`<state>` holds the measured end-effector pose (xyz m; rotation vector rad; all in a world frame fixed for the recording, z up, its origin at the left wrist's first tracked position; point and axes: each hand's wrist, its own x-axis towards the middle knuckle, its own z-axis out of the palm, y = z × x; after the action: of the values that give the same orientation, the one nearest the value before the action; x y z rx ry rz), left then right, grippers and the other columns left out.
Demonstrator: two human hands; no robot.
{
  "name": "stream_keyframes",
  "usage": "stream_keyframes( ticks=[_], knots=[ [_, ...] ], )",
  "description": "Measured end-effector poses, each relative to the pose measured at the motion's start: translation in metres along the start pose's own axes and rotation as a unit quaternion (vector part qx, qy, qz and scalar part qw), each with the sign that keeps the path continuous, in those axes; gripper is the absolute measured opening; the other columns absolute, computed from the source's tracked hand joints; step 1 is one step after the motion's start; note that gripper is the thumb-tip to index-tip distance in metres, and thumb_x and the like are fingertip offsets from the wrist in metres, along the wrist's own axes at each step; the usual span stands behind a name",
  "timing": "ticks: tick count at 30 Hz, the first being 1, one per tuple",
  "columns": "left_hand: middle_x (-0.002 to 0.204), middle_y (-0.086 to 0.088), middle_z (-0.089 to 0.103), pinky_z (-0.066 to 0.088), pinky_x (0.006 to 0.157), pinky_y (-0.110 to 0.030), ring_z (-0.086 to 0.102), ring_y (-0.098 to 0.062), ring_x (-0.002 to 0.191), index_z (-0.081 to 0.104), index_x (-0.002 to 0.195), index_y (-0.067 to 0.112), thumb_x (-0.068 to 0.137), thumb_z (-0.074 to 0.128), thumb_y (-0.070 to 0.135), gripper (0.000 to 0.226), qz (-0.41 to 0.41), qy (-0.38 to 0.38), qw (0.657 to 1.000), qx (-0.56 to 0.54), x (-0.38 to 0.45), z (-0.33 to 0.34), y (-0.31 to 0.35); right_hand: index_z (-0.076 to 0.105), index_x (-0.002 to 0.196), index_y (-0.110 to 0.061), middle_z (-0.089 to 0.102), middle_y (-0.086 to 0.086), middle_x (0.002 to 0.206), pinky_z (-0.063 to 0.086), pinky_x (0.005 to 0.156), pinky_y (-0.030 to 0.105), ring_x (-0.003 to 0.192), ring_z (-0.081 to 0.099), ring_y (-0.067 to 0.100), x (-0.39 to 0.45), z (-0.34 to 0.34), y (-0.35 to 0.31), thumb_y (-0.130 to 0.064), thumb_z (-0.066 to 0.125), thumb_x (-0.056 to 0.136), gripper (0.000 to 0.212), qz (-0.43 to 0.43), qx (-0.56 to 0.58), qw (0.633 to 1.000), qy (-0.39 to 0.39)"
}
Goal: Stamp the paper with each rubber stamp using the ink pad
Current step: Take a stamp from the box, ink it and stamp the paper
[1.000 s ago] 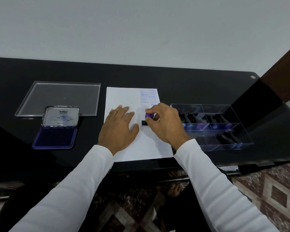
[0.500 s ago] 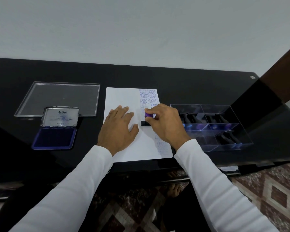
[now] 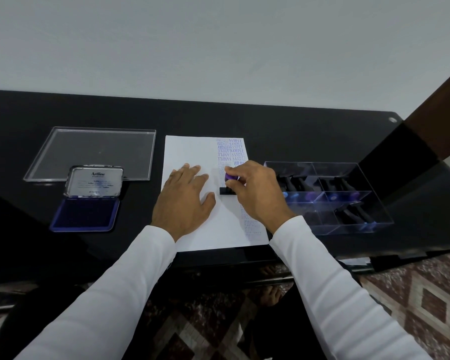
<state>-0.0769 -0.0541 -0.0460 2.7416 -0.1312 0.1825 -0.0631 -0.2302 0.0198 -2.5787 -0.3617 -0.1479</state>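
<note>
Bare table [image 3: 283,136] beyond paper [image 3: 192,152] — stamp box [image 3: 348,227] blocks right.

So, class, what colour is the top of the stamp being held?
Purple, on the stamp in the head view.

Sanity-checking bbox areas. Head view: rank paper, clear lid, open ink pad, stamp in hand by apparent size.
1. paper, largest, though the hands cover part of it.
2. clear lid, a bit smaller in area; it lies farther back, so the gap is unsure.
3. ink pad, counting its open cover.
4. stamp, smallest, mostly hidden under the right hand.
</note>
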Motion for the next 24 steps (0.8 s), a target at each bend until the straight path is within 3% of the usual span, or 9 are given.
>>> stream_keyframes(
  ticks=[5, 12, 24],
  knots=[
    [0.163, 0.001, 0.034, 0.004, 0.118, -0.031, 0.021, -0.021, 0.153, 0.048, 0.150, 0.024, 0.100, 0.048, 0.052, 0.057, 0.000, 0.002, 1.000, -0.001, -0.0003, -0.0003, 0.0005, 0.068, 0.125, -0.014, 0.067, 0.006, 0.117, 0.046, 0.095, 0.025, 0.103, 0.062, 0.019, -0.0008, 0.0009, -0.0001, -0.020, 0.067, 0.094, 0.032, 0.007, 0.001, 1.000, -0.004],
    [0.163, 0.001, 0.034, 0.007, 0.121, -0.034, 0.022, -0.021, 0.154, 0.048, 0.149, 0.025, 0.100, 0.048, 0.054, 0.057, 0.000, -0.001, 1.000, -0.001, 0.0005, 0.0005, 0.0002, 0.072, 0.110, -0.015, 0.067, 0.000, 0.103, 0.044, 0.079, 0.016, 0.084, 0.060, 0.011, -0.0026, 0.0003, 0.0013, -0.015, 0.074, 0.087, 0.023, 0.001, 0.017, 1.000, 0.010],
    [0.163, 0.002, 0.034, 0.008, 0.122, -0.035, 0.022, -0.021, 0.153, 0.048, 0.149, 0.025, 0.100, 0.048, 0.053, 0.056, 0.000, -0.001, 1.000, -0.003, 0.0003, 0.0010, 0.0000, 0.070, 0.121, -0.014, 0.068, 0.003, 0.115, 0.052, 0.094, 0.029, 0.095, 0.063, 0.016, -0.0029, 0.0020, -0.0009, -0.020, 0.071, 0.091, 0.031, 0.013, 0.024, 0.999, 0.017]
  ],
)
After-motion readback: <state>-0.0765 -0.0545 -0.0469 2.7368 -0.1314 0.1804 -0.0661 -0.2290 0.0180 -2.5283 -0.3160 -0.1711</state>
